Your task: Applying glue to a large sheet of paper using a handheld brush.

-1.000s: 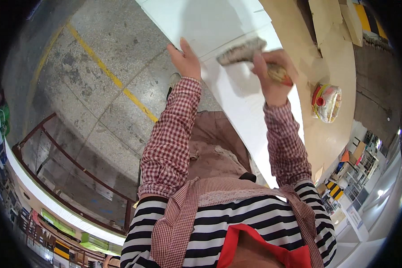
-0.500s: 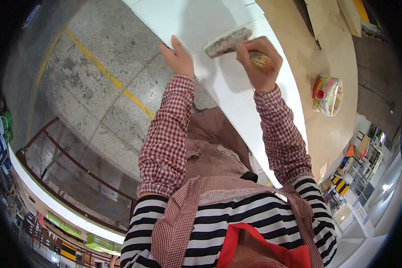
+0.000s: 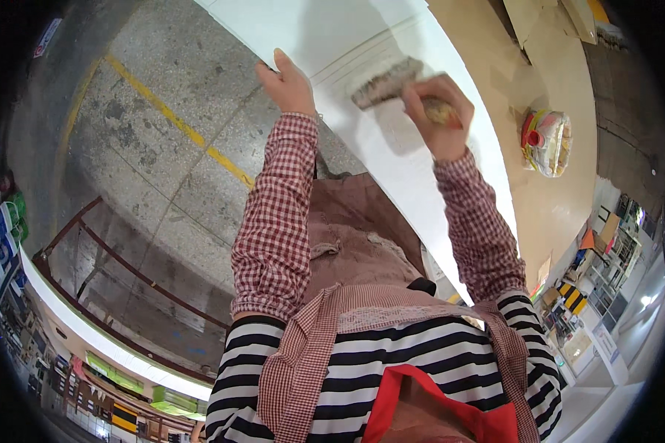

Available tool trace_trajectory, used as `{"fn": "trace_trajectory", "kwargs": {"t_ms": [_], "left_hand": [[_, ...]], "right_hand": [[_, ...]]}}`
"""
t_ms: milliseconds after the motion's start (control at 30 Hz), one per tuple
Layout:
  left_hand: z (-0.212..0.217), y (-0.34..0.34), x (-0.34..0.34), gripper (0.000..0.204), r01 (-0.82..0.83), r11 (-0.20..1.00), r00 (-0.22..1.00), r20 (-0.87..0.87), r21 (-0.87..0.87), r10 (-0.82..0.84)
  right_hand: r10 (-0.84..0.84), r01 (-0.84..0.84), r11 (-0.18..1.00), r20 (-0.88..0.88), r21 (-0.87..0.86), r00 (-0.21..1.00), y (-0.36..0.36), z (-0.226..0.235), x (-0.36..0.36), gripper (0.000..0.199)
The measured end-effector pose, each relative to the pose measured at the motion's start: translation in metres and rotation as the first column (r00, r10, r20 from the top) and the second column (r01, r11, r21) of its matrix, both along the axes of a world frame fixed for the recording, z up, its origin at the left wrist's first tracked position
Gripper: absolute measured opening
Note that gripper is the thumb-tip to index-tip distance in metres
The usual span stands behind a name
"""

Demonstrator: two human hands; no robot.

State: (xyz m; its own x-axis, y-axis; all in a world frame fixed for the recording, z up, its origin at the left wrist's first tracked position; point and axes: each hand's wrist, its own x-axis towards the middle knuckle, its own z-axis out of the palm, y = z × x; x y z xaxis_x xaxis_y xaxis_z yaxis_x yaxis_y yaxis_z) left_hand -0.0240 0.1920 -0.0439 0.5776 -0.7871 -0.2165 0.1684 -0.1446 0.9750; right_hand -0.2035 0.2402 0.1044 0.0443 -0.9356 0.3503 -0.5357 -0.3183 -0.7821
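Note:
My right hand (image 3: pixel 440 118) is closed round the yellowish handle of a wide brush (image 3: pixel 386 83). The brush's long, whitish and grey-brown head rests on or just over a white sheet (image 3: pixel 391 151), where faint streaks show near it; motion blurs it a little. At the sheet's left edge is my left hand (image 3: pixel 288 88), its thumb stretched out and apart from the fingers. Part of those fingers is hidden, and whether they press on the edge I cannot tell.
Beyond the sheet on the right lies a tan board (image 3: pixel 488 44), bearing a clear-sided tub (image 3: pixel 547 144) with red and yellow parts. A dark red metal frame (image 3: pixel 148 277) stands at the lower left, over a grey floor (image 3: pixel 177 81) with a yellow line.
My right hand and the brush have shifted slightly right and nearer to me across the sheet. My left hand has moved a little up and left along the edge.

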Motion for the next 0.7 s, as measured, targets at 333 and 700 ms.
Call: {"fn": "trace_trajectory", "kwargs": {"t_ms": [333,700], "left_hand": [[0.009,0.0,0.002,0.068,0.016,0.999,0.933,-0.36,0.05,0.003],[0.037,0.055,-0.035,0.067,-0.034,0.997,0.999,-0.025,0.075,0.036]], "right_hand": [[-0.304,0.158,0.895,0.313,0.417,0.9,0.075,0.068,-0.082,0.009],[-0.083,-0.058,0.973,0.577,0.222,0.813,0.041,0.039,-0.092,0.019]]}}
